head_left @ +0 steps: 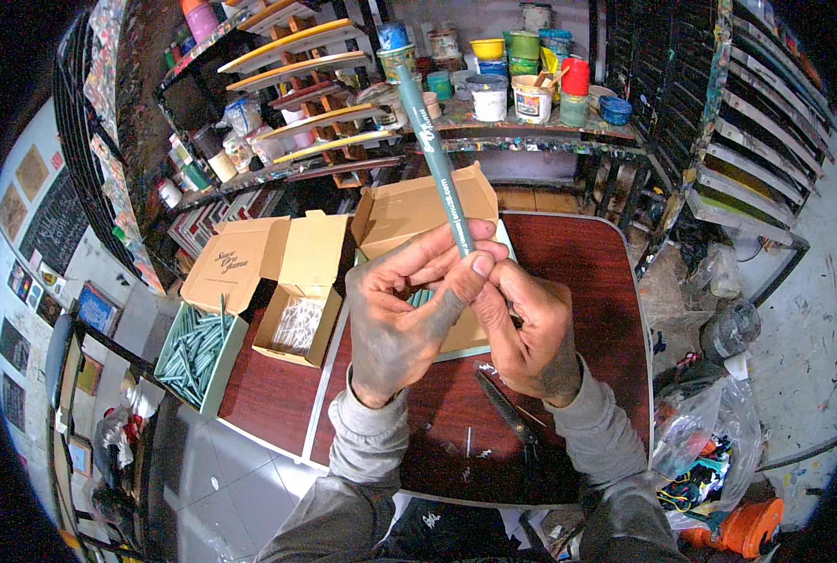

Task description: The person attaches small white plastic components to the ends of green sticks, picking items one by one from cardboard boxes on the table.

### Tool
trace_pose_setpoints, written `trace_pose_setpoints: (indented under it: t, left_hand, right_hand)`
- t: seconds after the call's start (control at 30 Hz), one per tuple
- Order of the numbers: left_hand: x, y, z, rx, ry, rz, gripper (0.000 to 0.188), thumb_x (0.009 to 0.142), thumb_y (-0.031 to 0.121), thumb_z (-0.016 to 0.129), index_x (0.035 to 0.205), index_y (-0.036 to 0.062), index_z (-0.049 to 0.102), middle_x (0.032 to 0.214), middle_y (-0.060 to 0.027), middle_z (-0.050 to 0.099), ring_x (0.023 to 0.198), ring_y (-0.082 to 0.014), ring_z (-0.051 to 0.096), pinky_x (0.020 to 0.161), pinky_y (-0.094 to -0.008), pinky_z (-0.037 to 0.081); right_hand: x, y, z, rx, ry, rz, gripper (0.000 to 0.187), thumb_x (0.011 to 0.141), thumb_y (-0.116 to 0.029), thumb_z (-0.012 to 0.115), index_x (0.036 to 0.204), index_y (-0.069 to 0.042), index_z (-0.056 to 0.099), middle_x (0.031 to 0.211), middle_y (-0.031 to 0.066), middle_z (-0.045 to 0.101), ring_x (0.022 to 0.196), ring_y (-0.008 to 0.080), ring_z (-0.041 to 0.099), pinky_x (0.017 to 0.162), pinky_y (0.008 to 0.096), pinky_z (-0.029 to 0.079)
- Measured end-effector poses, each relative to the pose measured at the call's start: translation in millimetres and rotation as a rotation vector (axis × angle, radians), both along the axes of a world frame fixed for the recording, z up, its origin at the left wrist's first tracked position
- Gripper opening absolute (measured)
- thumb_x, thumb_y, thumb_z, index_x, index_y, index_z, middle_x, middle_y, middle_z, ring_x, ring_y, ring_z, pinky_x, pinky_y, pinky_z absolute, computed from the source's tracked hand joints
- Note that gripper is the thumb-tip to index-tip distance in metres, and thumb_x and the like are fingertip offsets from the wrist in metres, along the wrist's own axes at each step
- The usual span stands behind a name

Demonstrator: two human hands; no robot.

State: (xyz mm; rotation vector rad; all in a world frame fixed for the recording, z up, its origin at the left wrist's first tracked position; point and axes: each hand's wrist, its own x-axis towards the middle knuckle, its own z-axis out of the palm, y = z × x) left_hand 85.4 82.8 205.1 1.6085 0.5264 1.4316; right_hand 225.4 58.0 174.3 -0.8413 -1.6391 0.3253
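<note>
A slim teal pen (432, 155) with white lettering is held up at a slant, its far end pointing toward the shelves. My left hand (395, 324) is closed on its lower part, thumb against fingers. My right hand (534, 324) pinches at the pen's bottom end, fingertips touching the left hand's; the tip itself is hidden. Behind my hands stands an open cardboard box (404, 208), with some teal pens (420, 297) partly showing inside. To the left are a box filled with teal pens (196, 352) and a smaller box (287, 349) of thin white pieces (299, 322).
On the dark red table (587, 281) below my hands lie a long black tool (505, 405) and small white scraps (469, 441). Paint tubs (489, 97) crowd the back shelf. A drying rack (765, 141) and a plastic bag (709, 460) stand to the right.
</note>
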Motion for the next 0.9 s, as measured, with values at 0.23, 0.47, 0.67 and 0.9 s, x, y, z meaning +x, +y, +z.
trace_pose_setpoints:
  t: [0.23,0.47,0.67,0.9]
  left_hand:
    - [-1.2,-4.4,0.6,0.045,0.008,0.068,0.025,0.096,0.008,0.067,0.116,-0.0074,0.068,0.093,-0.0131,0.075,0.088,-0.0132,0.07,0.079,-0.0256,0.056]
    - [-3.1,-4.1,-0.8,0.169,0.087,0.372,0.02,0.097,0.015,0.068,0.1,-0.0039,0.075,0.081,-0.007,0.076,0.073,-0.0065,0.066,0.065,-0.022,0.053]
    - [-1.3,-5.0,-2.3,0.212,0.294,0.2,0.021,0.096,0.016,0.07,0.102,-0.0028,0.076,0.076,-0.0032,0.074,0.068,-0.0045,0.063,0.063,-0.0215,0.051]
    - [14.0,-9.3,-19.3,0.369,0.414,0.14,0.02,0.091,0.014,0.073,0.105,-0.0008,0.074,0.07,-0.0079,0.071,0.059,-0.0146,0.066,0.061,-0.0267,0.053]
  right_hand:
    - [-1.4,-1.3,-2.8,0.013,0.0,0.02,0.014,0.099,-0.011,0.059,0.103,0.001,0.063,0.073,0.0178,0.064,0.063,0.0327,0.067,0.054,0.0409,0.049]
    - [-6.6,-2.9,3.6,-0.026,-0.044,0.081,0.009,0.096,-0.009,0.062,0.095,0.0,0.062,0.073,0.0127,0.063,0.06,0.0209,0.061,0.053,0.0328,0.046]
    - [47.4,-6.1,23.1,-0.191,0.137,0.195,0.017,0.09,-0.018,0.075,0.098,-0.006,0.066,0.066,-0.0073,0.047,0.057,0.0036,0.04,0.051,0.0232,0.029]
    - [42.2,-5.9,21.2,-0.285,0.32,0.234,0.025,0.097,-0.025,0.068,0.084,-0.004,0.061,0.073,-0.0024,0.057,0.064,0.0049,0.049,0.055,0.0263,0.041]
